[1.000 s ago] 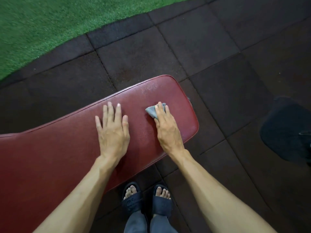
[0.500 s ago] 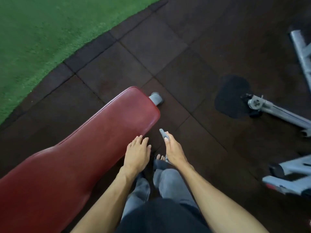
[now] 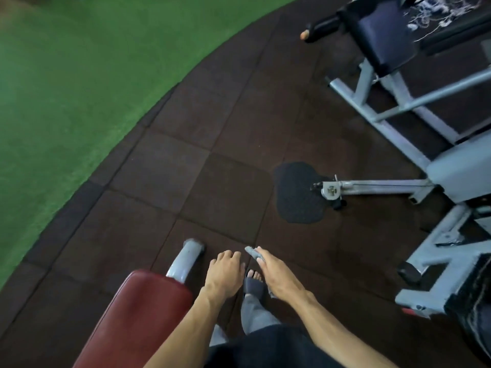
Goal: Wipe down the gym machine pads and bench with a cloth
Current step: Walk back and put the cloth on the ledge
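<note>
The machine [image 3: 414,144] with its grey frame fills the right side of the frame, and its dark pad [image 3: 382,35] sits at the upper right, well apart from both hands; a person walking toward it could, I think, trip on the low bar [image 3: 372,185] that reaches out over the floor at centre right. The red bench [image 3: 138,314] lies at the lower left, with its grey leg [image 3: 186,258] just beside the left hand. The left hand [image 3: 225,272], at lower centre, is free of the bench, the fingers loosely curled and holding nothing. The right hand [image 3: 273,274] is next to it and holds the small grey cloth [image 3: 253,252], which shows beyond the fingertips; how firmly it is held I cannot tell. Because the cloth is small and only partly covered by the hand, it may slip out and fall to the floor, and then it would carry dirt to the next pad.
</note>
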The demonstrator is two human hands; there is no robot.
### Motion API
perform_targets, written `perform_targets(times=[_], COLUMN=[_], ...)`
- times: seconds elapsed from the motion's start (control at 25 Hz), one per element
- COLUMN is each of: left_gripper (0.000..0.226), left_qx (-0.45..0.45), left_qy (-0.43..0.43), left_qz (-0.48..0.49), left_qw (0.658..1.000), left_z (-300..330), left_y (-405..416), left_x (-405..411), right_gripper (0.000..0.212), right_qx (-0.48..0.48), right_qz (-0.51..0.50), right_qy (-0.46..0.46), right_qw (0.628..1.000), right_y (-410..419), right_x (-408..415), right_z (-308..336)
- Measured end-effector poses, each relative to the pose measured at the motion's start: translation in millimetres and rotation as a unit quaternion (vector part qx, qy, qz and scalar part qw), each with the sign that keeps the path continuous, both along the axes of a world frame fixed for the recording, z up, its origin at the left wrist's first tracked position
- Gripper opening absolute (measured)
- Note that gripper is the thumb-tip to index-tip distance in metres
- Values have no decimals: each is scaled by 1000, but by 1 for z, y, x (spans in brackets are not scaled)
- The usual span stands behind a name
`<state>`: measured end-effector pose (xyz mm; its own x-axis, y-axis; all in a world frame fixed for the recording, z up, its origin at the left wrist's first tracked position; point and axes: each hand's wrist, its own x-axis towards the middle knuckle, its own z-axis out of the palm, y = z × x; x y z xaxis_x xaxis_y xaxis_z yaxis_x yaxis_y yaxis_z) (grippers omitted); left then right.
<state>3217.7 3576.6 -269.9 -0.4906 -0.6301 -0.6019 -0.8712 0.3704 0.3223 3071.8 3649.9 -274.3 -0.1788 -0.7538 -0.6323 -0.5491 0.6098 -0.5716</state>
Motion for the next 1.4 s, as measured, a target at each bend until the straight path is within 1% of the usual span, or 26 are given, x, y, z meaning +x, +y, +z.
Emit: perform_targets(times=[0.16, 0.32, 0.44, 0.52, 0.64, 0.8, 0.92, 1.0, 1.08, 1.2, 1.28, 1.4], left_gripper=[38, 38, 38, 38, 38, 37, 38, 37, 37, 38, 38, 39], left_qx=[-2, 0, -2, -7, -33, -41, -33, -33, -32, -36, -44, -49], left_qy=[27, 10, 11, 15, 10, 4, -6, -7, 1, 9, 22, 25], left_qz=[-9, -27, -36, -50, -70, -100, -127, -136, -137, -143, -140, -151], left_qw=[1000, 1000, 999, 999, 997, 994, 991, 990, 990, 989, 989, 987], left_z=[13, 4, -6, 2, 17, 29, 23, 18, 15, 29, 33, 30], left_y=[-90, -195, -304, -382, -494, -632, -724, -787, -855, -949, -1005, -1099], left_x=[-80, -133, -172, -199, -240, -309, -376, -430, -493, -582, -634, -712], right_gripper=[45, 45, 44, 41, 39, 41, 39, 37, 36, 39, 38, 36], right_qx=[-16, -19, -19, -8, -28, -38, -41, -46, -52, -54, -54, -57], right_qz=[-44, -59, -70, -92, -111, -152, -193, -203, -202, -181, -173, -184], right_qy=[24, 28, 28, 17, 18, 10, -7, -10, -9, 13, 23, 30], right_qw=[999, 998, 997, 996, 993, 988, 980, 978, 978, 982, 983, 981], right_y=[-84, -181, -280, -349, -448, -575, -666, -727, -796, -893, -949, -1043], right_x=[-82, -141, -183, -208, -247, -310, -373, -425, -486, -571, -621, -696], right_z=[4, 5, 0, 7, 24, 34, 29, 25, 21, 29, 35, 37])
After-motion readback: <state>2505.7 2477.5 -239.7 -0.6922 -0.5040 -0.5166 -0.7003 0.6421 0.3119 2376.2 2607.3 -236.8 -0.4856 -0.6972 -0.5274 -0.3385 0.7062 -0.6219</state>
